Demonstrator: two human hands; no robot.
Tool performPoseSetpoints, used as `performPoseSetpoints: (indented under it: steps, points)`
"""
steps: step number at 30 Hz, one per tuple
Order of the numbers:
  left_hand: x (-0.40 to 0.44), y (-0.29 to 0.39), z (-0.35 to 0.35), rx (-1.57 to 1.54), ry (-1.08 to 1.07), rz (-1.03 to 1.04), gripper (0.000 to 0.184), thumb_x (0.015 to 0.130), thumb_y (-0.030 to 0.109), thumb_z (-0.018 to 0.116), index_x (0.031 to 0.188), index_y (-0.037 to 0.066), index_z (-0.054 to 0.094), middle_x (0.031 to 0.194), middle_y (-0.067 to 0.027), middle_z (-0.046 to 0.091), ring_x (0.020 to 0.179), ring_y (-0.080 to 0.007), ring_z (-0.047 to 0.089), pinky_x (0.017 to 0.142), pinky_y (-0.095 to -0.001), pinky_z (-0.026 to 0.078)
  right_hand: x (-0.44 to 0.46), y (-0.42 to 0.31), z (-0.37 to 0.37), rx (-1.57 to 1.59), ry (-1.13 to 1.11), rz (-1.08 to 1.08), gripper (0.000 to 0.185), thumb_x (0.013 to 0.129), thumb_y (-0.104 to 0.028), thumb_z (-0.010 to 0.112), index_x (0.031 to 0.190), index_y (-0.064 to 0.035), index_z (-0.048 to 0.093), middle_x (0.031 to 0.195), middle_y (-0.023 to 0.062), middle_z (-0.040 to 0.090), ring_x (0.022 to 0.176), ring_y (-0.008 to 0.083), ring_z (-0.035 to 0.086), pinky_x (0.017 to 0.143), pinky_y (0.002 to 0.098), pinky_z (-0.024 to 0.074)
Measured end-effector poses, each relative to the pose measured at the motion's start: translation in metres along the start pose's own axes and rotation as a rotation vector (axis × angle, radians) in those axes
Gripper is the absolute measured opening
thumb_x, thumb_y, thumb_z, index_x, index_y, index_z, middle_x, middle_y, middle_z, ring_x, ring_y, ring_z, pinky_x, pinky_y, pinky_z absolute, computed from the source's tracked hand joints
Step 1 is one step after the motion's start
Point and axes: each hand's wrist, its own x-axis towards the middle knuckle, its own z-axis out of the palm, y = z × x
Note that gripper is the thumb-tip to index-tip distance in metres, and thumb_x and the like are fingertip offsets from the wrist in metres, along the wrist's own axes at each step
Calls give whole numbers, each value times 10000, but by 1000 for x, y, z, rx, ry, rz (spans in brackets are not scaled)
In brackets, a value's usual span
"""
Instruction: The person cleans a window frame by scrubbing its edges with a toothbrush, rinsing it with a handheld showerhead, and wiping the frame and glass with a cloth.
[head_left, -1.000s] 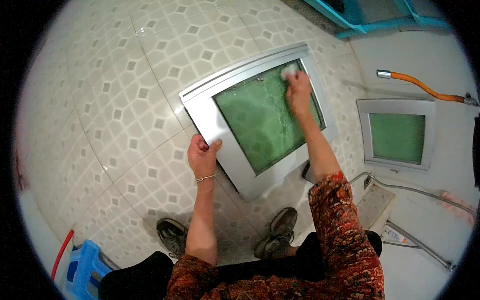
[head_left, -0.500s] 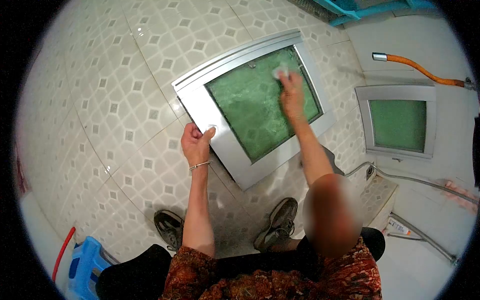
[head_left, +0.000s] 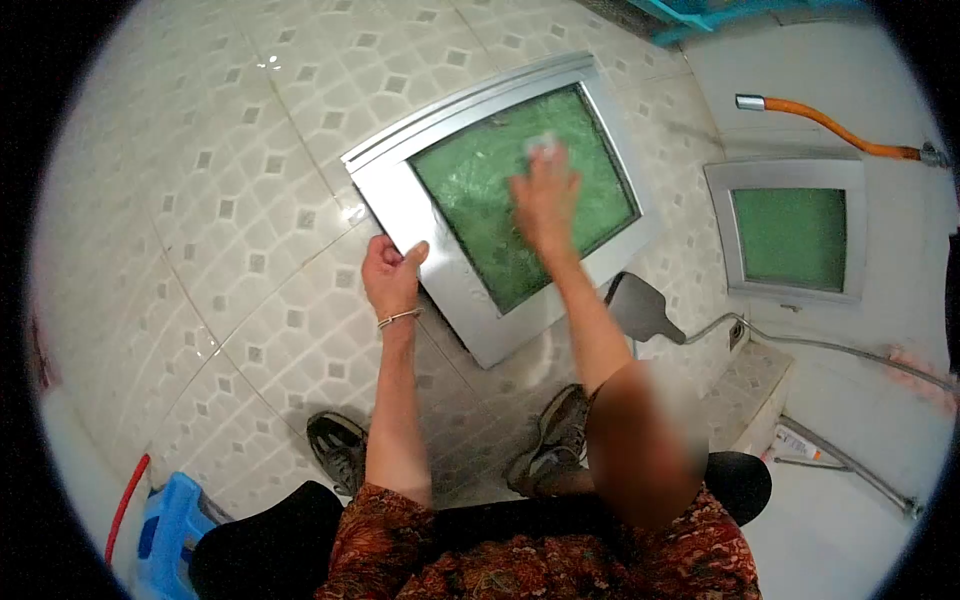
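Your left hand clamps the framed panel's edge; right hand, fingers spread, presses white wad on glass, now further left.

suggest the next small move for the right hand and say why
Probably slide the white wad left across the green pane: pale streaks show there, the wad sits at the right hand's fingertips, and the left hand grips the frame's edge.
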Motion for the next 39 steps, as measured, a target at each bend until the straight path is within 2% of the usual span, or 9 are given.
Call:
performPoseSetpoints:
  steps: [6,9,11,13,16,20,25,33,39]
  points:
    - [4,-12,2,99,69,-2,254,631,102,769,742,51,546,586,57,446,525,-54,373,491,-222,334,-55,78,-2,-75,-47,220,634,897,-366,487,1341,55,323,1407,309,245,1327,415,222,1043,589,166]
    - [8,-23,3,84,87,-13,255,633,114,768,746,49,549,587,57,441,525,-60,365,492,-227,336,-94,37,-12,74,-126,302,644,881,-367,511,1333,57,338,1408,310,240,1327,423,219,1050,580,167]
    - [6,-19,1,151,82,8,254,638,104,767,755,45,550,586,57,436,524,-60,361,492,-225,335,-99,-9,-17,56,-190,114,651,863,-364,532,1327,56,352,1406,310,245,1327,421,227,1054,578,167]
    - [4,-13,2,149,79,30,250,644,98,767,755,46,550,583,55,435,520,-58,361,488,-221,330,-84,-42,-13,210,-73,37,635,871,-354,515,1337,44,349,1392,281,297,1327,411,232,1048,581,174]
    - [3,-9,0,63,28,15,240,654,91,766,756,49,552,580,52,446,515,-56,371,476,-216,325,-26,-38,5,43,-22,56,642,873,-375,503,1342,34,345,1417,274,263,1346,389,207,1049,584,167]
    - [2,1,-3,61,-4,-38,240,662,91,767,769,46,558,575,47,477,516,-53,405,471,-215,341,14,52,9,-36,-7,203,656,897,-421,443,1340,51,337,1421,292,240,1363,378,162,1036,617,153]
    - [2,-7,2,97,55,-26,249,655,114,770,757,43,555,581,45,468,522,-63,395,488,-234,343,-54,100,-9,-103,-136,345,660,915,-432,414,1341,65,327,1421,293,241,1347,396,194,1050,596,139]
    - [9,-30,2,146,92,50,267,641,140,782,743,48,552,562,44,428,519,-72,367,491,-250,329,-123,-23,-25,94,-279,148,647,889,-378,484,1315,89,345,1403,309,248,1335,412,203,1061,571,145]
    - [-5,11,0,84,5,-18,220,684,40,737,812,37,559,593,57,482,520,-40,381,484,-202,332,-66,-95,-9,253,-157,-123,586,889,-356,497,1302,44,382,1410,262,270,1334,381,220,1044,587,169]
